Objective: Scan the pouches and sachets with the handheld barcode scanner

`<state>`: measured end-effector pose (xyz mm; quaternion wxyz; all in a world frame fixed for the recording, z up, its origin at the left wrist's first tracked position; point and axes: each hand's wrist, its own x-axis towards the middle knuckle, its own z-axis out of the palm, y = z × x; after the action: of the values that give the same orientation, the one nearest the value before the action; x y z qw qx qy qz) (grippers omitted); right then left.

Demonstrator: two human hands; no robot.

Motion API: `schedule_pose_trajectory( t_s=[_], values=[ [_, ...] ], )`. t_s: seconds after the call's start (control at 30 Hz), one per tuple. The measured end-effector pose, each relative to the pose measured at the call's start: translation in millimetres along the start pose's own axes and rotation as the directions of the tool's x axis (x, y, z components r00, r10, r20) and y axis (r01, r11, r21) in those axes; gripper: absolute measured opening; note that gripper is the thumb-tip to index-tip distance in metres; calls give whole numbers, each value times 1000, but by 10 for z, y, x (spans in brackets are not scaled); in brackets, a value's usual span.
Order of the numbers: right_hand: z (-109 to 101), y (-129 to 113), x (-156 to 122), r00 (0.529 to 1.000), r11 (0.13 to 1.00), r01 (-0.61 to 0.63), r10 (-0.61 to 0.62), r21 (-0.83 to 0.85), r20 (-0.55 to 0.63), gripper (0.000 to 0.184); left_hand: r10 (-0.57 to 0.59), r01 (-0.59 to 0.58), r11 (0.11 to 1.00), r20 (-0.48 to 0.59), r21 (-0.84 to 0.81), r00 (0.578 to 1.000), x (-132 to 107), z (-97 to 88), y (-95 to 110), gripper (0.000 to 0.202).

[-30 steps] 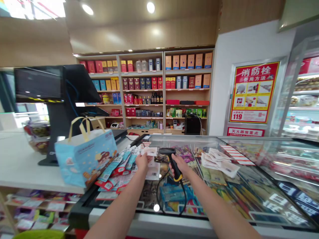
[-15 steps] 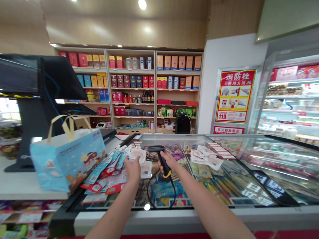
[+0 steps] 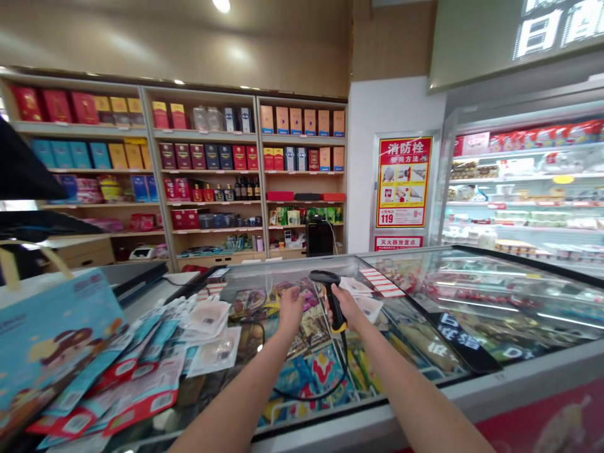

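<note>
A black barcode scanner with a yellow-tipped handle [image 3: 336, 310] is gripped in my right hand [image 3: 350, 306], its head pointing left above the glass freezer top [image 3: 264, 397]. From the handle a black cord loops down and left. My left hand [image 3: 291, 306] hovers left of the scanner with its fingers loosely apart; I see nothing held. To the left, white clear-windowed packets [image 3: 214, 350] lie beside a pile of red and blue snack pouches [image 3: 141, 377]. More white packets [image 3: 369, 307] lie just behind my right hand, partly hidden by it.
At the left edge stand a light-blue shopping bag [image 3: 56, 340] and a dark checkout screen [image 3: 23, 163]. Shelves of boxed bottles [image 3: 207, 157] line the back wall. A lit refrigerated cabinet [image 3: 533, 189] stands at the right.
My view has turned right. My left hand has left the white packets on the left and moved right, close to the scanner. My right hand still grips the scanner, now nearer the right-hand packets.
</note>
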<state>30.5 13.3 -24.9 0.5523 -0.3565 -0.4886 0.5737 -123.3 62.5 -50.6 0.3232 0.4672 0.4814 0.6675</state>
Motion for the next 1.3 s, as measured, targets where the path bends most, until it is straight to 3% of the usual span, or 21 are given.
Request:
schedule_pose_trajectory(
  t_s=[0.17,0.27,0.37,0.5,0.63,0.73,0.8,0.9,1.0,1.07,1.13,1.23,1.3],
  values=[
    [-572,-171,93,989,997,69,-63,36,-136,44,88,-120,980,195,161,977,86,865,111,19],
    [-839,-225,111,979,993,93,-78,71,-188,43,60,-130,964,287,234,956,142,1302,120,23],
    [-1004,-223,98,963,987,123,-93,107,-251,44,-25,-65,966,340,249,940,207,1616,55,27],
    [-1076,-197,88,936,977,185,-142,105,-322,46,-129,15,958,381,288,915,330,1845,-129,33],
    [-1083,-186,94,931,970,234,-202,70,-305,46,-187,37,920,355,390,916,466,1925,-282,45],
    [-1078,-178,91,932,970,241,-219,42,-288,45,-165,6,882,297,472,940,524,1884,-239,47],
    [-1067,-170,86,936,973,228,-209,36,-284,45,-178,-86,788,360,610,916,526,1803,-136,44],
    [-1045,-152,83,943,976,211,-191,47,-274,48,-256,-287,539,478,792,840,474,1644,36,42],
    [-1026,-132,86,950,979,192,-169,67,-262,48,-156,-407,414,504,814,849,394,1526,109,43],
    [-1018,-126,87,954,983,170,-146,69,-263,47,-88,-415,457,504,787,859,357,1497,91,30],
    [-1013,-130,85,955,987,146,-121,73,-271,45,-73,-351,575,473,739,878,341,1497,46,14],
    [-1007,-148,76,957,987,123,-91,102,-274,45,-94,-124,807,332,578,939,334,1488,-29,9],
    [-1007,-153,72,962,985,118,-83,124,-259,47,-143,77,939,177,336,974,321,1442,-81,5]
  ],
)
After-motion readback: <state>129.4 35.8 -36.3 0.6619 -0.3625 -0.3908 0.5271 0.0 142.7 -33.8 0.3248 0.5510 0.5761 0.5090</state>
